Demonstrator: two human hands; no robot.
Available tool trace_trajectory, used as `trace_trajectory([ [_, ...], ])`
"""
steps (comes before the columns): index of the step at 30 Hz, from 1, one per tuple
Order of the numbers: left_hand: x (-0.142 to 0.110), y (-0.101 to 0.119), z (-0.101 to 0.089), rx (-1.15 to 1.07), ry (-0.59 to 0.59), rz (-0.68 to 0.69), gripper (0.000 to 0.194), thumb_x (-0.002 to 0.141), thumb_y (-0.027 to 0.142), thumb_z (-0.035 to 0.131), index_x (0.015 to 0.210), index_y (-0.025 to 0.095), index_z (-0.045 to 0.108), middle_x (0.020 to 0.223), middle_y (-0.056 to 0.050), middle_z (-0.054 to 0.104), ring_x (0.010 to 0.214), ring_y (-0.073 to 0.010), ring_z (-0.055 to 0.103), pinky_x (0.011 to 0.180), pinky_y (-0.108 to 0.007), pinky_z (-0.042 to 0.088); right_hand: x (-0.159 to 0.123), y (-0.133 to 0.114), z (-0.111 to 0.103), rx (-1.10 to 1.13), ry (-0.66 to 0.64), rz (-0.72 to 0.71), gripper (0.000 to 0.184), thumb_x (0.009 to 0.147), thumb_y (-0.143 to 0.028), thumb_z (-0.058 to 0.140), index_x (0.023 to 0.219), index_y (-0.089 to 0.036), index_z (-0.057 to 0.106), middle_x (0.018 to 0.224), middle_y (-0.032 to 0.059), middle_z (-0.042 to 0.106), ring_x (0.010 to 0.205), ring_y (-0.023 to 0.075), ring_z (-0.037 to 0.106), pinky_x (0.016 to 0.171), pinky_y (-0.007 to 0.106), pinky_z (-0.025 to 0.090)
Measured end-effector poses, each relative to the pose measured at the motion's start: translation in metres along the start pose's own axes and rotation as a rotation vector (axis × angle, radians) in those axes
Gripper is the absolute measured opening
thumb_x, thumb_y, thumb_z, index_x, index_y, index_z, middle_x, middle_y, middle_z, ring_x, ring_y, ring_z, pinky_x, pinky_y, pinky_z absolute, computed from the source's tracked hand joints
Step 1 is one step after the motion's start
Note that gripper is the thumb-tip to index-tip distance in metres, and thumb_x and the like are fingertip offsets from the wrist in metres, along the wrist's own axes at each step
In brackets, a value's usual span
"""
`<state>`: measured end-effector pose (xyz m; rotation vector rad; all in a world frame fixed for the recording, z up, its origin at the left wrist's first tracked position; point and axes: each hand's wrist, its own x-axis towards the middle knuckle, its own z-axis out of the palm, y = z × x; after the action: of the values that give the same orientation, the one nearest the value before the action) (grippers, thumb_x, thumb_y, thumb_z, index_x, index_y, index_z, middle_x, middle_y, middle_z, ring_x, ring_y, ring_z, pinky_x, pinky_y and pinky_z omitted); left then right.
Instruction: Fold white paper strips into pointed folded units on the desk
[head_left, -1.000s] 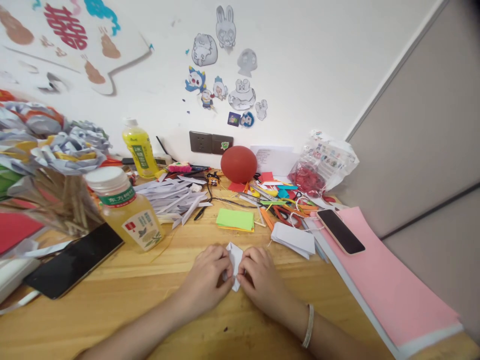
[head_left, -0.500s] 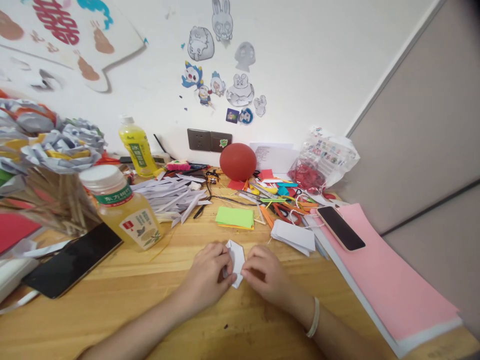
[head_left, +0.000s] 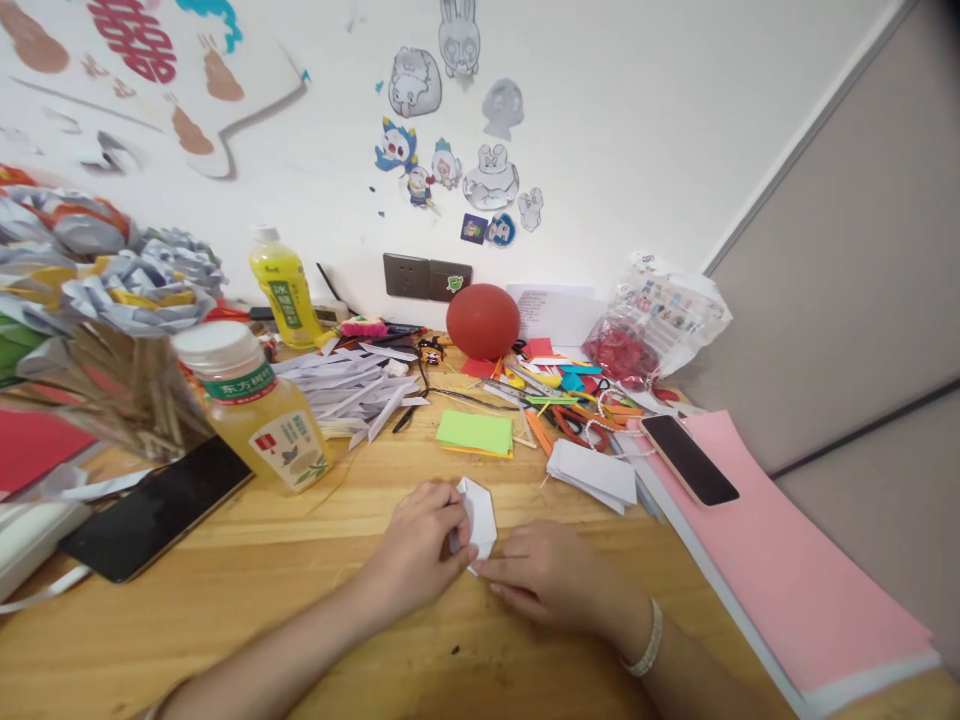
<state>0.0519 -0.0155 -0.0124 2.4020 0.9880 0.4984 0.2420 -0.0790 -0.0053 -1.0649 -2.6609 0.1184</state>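
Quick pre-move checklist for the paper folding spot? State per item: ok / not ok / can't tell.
1. Left hand on the folded white paper: ok, gripping its left side.
2. Right hand at the paper: ok, fingertips at its near end; how hard they press, cannot tell.
3. Creases sharp: cannot tell, too small to judge.
4. White paper stack clear of the hands: ok, it lies apart, beyond the right hand.
5. Near bottle upright and capped: ok, white cap on; tightness, cannot tell.
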Motion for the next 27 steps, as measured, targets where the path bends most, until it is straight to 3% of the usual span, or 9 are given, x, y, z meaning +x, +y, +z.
trace_trajectory([
  [7, -0.001, 0.001, -0.001, -0.001, -0.015, -0.003, 0.012, 0.069, 0.019, 0.066, 0.065, 0.021, 0.055, 0.083, -0.002, 0.057, 0.089, -0.023, 0.052, 0.076, -0.033, 0.039, 0.001, -0.017, 0.002, -0.186, -0.028, -0.041, 0.023, 0.088, -0.012, 0.038, 0.088, -0.013, 0.061, 0.055, 0.0045, 0.059, 0.047, 0.0159, 0.048, 0.045, 0.028, 0.026],
  [12, -0.002, 0.001, -0.002, -0.014, -0.011, -0.005, 0.012, 0.069, 0.019, 0.066, 0.065, 0.021, 0.055, 0.083, -0.002, 0.057, 0.09, -0.0233, 0.052, 0.077, -0.033, 0.039, -0.002, -0.022, -0.007, -0.115, -0.05, -0.075, 0.021, 0.085, -0.016, 0.04, 0.08, -0.017, 0.06, 0.053, 0.0025, 0.058, 0.046, 0.0153, 0.047, 0.045, 0.029, 0.025],
  [18, -0.002, -0.001, 0.0, -0.01, -0.006, 0.007, 0.012, 0.069, 0.018, 0.066, 0.066, 0.021, 0.054, 0.083, -0.002, 0.056, 0.09, -0.0233, 0.052, 0.077, -0.033, 0.038, -0.003, -0.017, -0.004, -0.129, -0.059, 0.003, 0.025, 0.088, -0.019, 0.039, 0.099, -0.018, 0.061, 0.059, 0.0022, 0.062, 0.047, 0.0148, 0.048, 0.045, 0.028, 0.024],
  [23, -0.002, -0.001, -0.001, -0.008, -0.007, 0.005, 0.012, 0.069, 0.018, 0.066, 0.066, 0.021, 0.054, 0.083, -0.002, 0.056, 0.092, -0.024, 0.052, 0.078, -0.033, 0.039, -0.003, -0.016, -0.005, -0.108, -0.06, -0.022, 0.022, 0.088, -0.019, 0.041, 0.093, -0.02, 0.063, 0.055, 0.0002, 0.06, 0.046, 0.0139, 0.048, 0.045, 0.027, 0.025],
  [27, -0.001, 0.001, -0.002, -0.008, -0.012, -0.002, 0.012, 0.07, 0.017, 0.065, 0.066, 0.021, 0.054, 0.085, -0.002, 0.057, 0.094, -0.0246, 0.052, 0.079, -0.034, 0.039, -0.002, -0.014, -0.006, -0.155, -0.011, -0.051, 0.025, 0.09, -0.019, 0.04, 0.099, -0.022, 0.063, 0.056, -0.0003, 0.059, 0.048, 0.0145, 0.049, 0.046, 0.026, 0.026],
])
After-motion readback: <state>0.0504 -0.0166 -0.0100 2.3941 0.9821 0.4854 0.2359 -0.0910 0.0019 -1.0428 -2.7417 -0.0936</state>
